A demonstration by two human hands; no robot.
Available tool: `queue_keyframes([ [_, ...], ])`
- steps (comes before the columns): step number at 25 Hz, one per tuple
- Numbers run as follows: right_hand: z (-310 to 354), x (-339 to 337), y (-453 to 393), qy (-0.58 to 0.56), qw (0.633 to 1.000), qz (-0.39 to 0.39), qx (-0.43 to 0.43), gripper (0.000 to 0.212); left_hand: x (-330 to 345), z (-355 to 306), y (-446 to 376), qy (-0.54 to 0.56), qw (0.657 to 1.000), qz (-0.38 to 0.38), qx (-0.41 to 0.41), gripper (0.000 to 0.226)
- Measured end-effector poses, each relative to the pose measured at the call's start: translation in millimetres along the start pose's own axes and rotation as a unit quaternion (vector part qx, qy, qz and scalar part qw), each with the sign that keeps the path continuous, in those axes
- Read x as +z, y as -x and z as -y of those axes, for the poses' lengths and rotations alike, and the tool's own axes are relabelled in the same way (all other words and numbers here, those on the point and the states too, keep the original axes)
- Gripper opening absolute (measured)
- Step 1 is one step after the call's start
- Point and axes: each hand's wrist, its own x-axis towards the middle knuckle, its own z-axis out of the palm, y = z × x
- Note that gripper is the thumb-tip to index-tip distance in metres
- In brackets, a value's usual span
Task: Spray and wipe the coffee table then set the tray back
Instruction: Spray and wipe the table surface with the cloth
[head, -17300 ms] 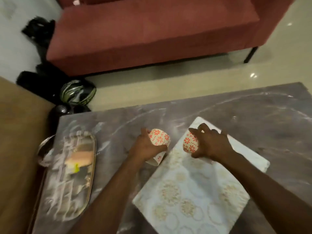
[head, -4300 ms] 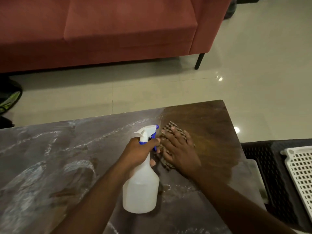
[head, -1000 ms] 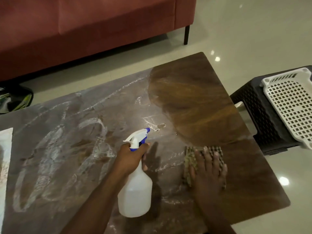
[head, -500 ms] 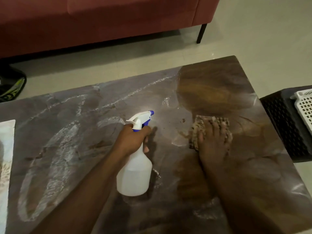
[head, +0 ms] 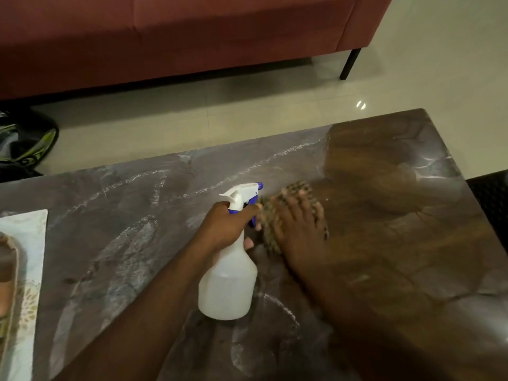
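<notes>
Gripping the neck of a white spray bottle (head: 226, 281), the left hand (head: 224, 226) had its fingers curled round it just under the white and blue trigger head, and the bottle stood tilted on the surface (head: 118, 237). Just beside it, the right hand (head: 298, 229) lay flat with its fingers straight and spread, pressing down a checked brown and tan cloth (head: 270, 232) against the surface; the cloth's edges showed past the fingertips and along the hand's left side, blurred. The 2 hands nearly touched at the trigger.

The surface was a dark coffee table top in 2 looks: grey, dusty and streaked with pale swirls under and left of the bottle, and glossy warm brown wood grain to the right of the cloth, out to the far right corner. At the left edge, well apart from the hands, lay a pale patterned mat (head: 26, 270) with part of a tray (head: 8, 276) on it. Beyond the surface lay cream floor tiles and a red sofa (head: 192, 37) on dark legs.
</notes>
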Motion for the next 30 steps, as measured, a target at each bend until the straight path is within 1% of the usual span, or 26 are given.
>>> queue_keyframes([
  [1,-6,0,19,0.018,0.994,0.024,-0.110,0.050,-5,-3,-4,0.000,1.000,-0.008,-0.002,0.026],
  [2,-32,-7,29,0.040,0.986,0.041,-0.160,0.050,-9,-5,-8,0.002,1.000,-0.012,-0.004,0.026],
  [3,-63,-13,24,0.053,0.987,0.027,-0.150,0.051,-13,-9,-11,0.005,1.000,-0.007,-0.005,0.026],
  [4,-89,-20,11,0.049,0.996,0.021,-0.073,0.053,-15,-12,-14,0.007,1.000,0.003,-0.002,0.026],
  [5,-108,-25,-14,0.030,0.998,0.012,0.052,0.054,-16,-16,-16,0.007,1.000,0.012,0.002,0.026],
  [6,-112,-27,-46,-0.007,0.986,-0.002,0.164,0.055,-19,-19,-21,0.005,1.000,0.017,0.008,0.027],
  [7,-99,-27,-77,-0.034,0.973,-0.011,0.229,0.055,-21,-22,-25,0.002,1.000,0.016,0.010,0.028],
  [8,-70,-23,-101,-0.034,0.972,-0.017,0.231,0.054,-23,-24,-30,0.003,1.000,0.009,0.009,0.030],
  [9,-35,-18,-113,-0.029,0.983,-0.006,0.181,0.051,-25,-27,-34,0.007,1.000,0.001,0.007,0.031],
  [11,11,-7,-102,-0.018,0.999,0.042,-0.026,0.048,-27,-29,-37,0.012,1.000,-0.006,0.001,0.030],
  [12,13,-2,-85,0.002,0.991,0.051,-0.125,0.048,-28,-30,-38,0.011,1.000,-0.007,-0.001,0.031],
  [13,-3,-3,-72,0.015,0.986,0.042,-0.163,0.049,-31,-32,-38,0.009,1.000,-0.006,-0.004,0.032],
  [14,-26,-10,-70,0.010,0.990,0.021,-0.140,0.051,-35,-33,-39,0.008,1.000,-0.006,-0.005,0.031],
  [16,-72,-20,-90,-0.016,0.999,-0.002,0.048,0.053,-44,-34,-40,0.016,1.000,0.005,-0.001,0.028],
  [17,-82,-26,-110,-0.044,0.988,-0.017,0.146,0.051,-46,-36,-40,0.023,1.000,0.010,0.001,0.027],
  [18,-72,-23,-128,-0.055,0.976,-0.030,0.209,0.049,-50,-35,-41,0.030,0.999,0.009,0.002,0.026],
  [19,-46,-18,-141,-0.051,0.973,-0.025,0.222,0.047,-51,-34,-42,0.037,0.999,0.005,0.001,0.024],
  [20,-14,-12,-147,-0.056,0.983,-0.011,0.173,0.047,-52,-32,-43,0.046,0.999,-0.002,-0.001,0.023],
  [22,24,0,-128,-0.038,0.997,0.039,-0.062,0.046,-54,-29,-42,0.058,0.998,-0.013,-0.010,0.025],
  [23,10,0,-115,-0.015,0.983,0.050,-0.174,0.047,-54,-28,-42,0.058,0.998,-0.009,-0.015,0.026],
  [24,-20,-9,-113,-0.004,0.973,0.056,-0.224,0.052,-56,-27,-43,0.058,0.998,0.000,-0.018,0.027],
  [25,-53,-22,-123,-0.006,0.980,0.057,-0.193,0.057,-60,-26,-43,0.064,0.998,0.005,-0.019,0.027],
  [27,-93,-38,-154,-0.027,0.999,0.017,0.035,0.057,-67,-23,-42,0.076,0.997,0.008,-0.017,0.024],
  [28,-85,-36,-164,-0.039,0.991,-0.001,0.127,0.051,-67,-21,-44,0.078,0.997,0.004,-0.014,0.023],
  [29,-51,-23,-168,-0.047,0.989,-0.014,0.139,0.047,-65,-19,-44,0.078,0.997,-0.007,-0.013,0.022],
  [30,-4,-4,-158,-0.031,0.997,-0.008,0.077,0.046,-63,-15,-43,0.078,0.997,-0.023,-0.013,0.022],
])
